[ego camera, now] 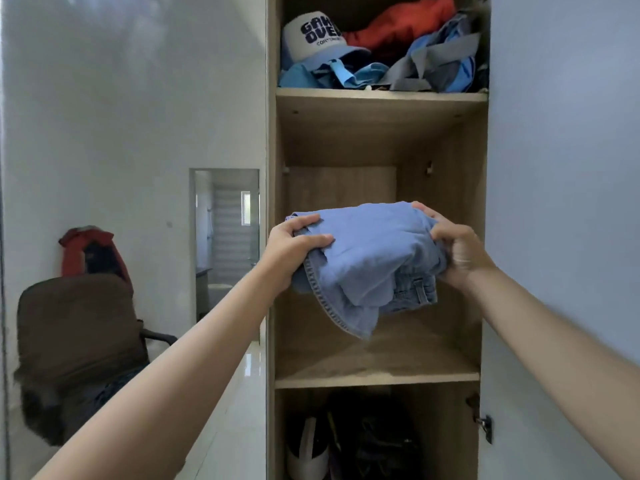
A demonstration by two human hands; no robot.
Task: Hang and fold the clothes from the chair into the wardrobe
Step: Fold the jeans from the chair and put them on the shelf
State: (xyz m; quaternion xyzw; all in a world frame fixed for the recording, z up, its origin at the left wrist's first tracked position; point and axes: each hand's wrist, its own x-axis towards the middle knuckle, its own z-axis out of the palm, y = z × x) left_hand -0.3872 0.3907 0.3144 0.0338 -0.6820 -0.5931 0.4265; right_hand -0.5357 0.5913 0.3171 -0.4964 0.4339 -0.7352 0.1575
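Head cam: left hand (294, 249) and right hand (450, 245) grip the folded jeans (367, 261), so I'd slide them flat onto the middle shelf (377, 374), tucking that dangling corner under.

Pale walls (121, 98) meet a glossy white floor (242, 375). A tall mirror (227, 237) leans left, reflecting daylight.

Soft dim daylight, wide-angle edge distortion

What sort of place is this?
Probably a bedroom at home: an open wardrobe with a cap and clothes on its shelves, a chair draped with clothes, and a doorway beyond.
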